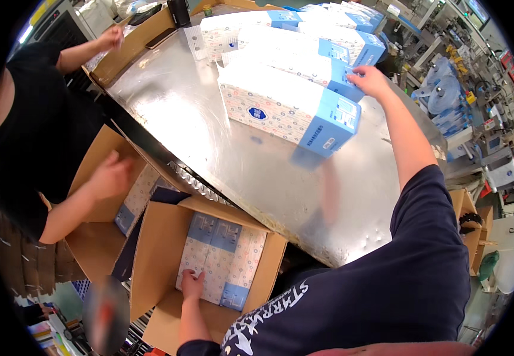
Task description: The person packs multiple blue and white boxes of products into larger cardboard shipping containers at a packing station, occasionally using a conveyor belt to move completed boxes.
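Silvery metal tops the bench, and from where I stand its shine runs right under a cluster of long white packs with small printed patterns and blue ends. The nearest one lies at a slant on the metal, blue end toward the worker's right; others lie close behind it, reaching to the far edge.

The worker, in a dark shirt, has the right hand out over the bench, fingers bent and touching the blue end of the second pack; whether they grip it I can't tell. Down beside the bench, the left hand is inside an open cardboard carton, fingers curled over more packs laid flat there, two blue ends at the far side and one nearer; I can't make out a firm hold.

Across on the left stands a co-worker in a black top, one blurred hand over a second carton with packs in it, the other raised near the bench's cardboard edging. A black cylinder stands at the far end, and machinery crowds the right.
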A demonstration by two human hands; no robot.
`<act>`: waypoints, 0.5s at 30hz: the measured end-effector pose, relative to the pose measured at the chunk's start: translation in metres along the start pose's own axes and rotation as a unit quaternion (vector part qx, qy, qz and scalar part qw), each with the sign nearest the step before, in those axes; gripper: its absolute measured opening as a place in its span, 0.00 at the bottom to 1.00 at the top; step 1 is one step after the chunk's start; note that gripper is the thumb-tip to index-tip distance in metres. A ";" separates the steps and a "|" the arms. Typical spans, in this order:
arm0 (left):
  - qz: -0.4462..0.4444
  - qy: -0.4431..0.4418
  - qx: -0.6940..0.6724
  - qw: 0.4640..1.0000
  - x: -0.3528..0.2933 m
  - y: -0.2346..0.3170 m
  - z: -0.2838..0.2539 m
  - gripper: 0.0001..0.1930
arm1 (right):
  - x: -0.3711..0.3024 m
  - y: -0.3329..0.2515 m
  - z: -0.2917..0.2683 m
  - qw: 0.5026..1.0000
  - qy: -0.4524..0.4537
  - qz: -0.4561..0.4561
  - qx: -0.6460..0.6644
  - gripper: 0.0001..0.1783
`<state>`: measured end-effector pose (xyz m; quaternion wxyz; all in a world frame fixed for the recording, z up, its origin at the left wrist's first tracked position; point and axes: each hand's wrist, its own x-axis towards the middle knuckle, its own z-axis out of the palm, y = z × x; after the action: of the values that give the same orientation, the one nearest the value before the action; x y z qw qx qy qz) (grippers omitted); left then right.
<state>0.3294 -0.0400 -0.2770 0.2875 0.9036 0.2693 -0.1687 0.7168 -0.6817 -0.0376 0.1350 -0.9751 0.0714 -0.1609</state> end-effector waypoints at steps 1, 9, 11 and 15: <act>0.008 -0.026 -0.041 0.999 -0.008 0.007 -0.008 0.16 | 0.011 -0.018 -0.005 0.993 -0.108 0.044 0.008 0.27; 0.102 -0.095 -0.162 0.977 -0.056 0.150 -0.075 0.11 | 0.074 -0.057 0.047 0.978 -0.134 -0.111 -0.112 0.48; 0.207 -0.083 -0.159 0.962 -0.044 0.218 -0.069 0.11 | 0.061 -0.068 0.041 0.977 -0.167 -0.118 -0.060 0.50; 0.351 -0.172 -0.290 0.873 -0.021 0.323 -0.026 0.38 | -0.019 -0.096 0.015 0.964 -0.210 -0.133 -0.090 0.52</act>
<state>0.5053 -0.2546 -0.1089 0.6190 0.7711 -0.0825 -0.1240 0.7134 -0.5830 -0.0298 0.0360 -0.9958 -0.0749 0.0383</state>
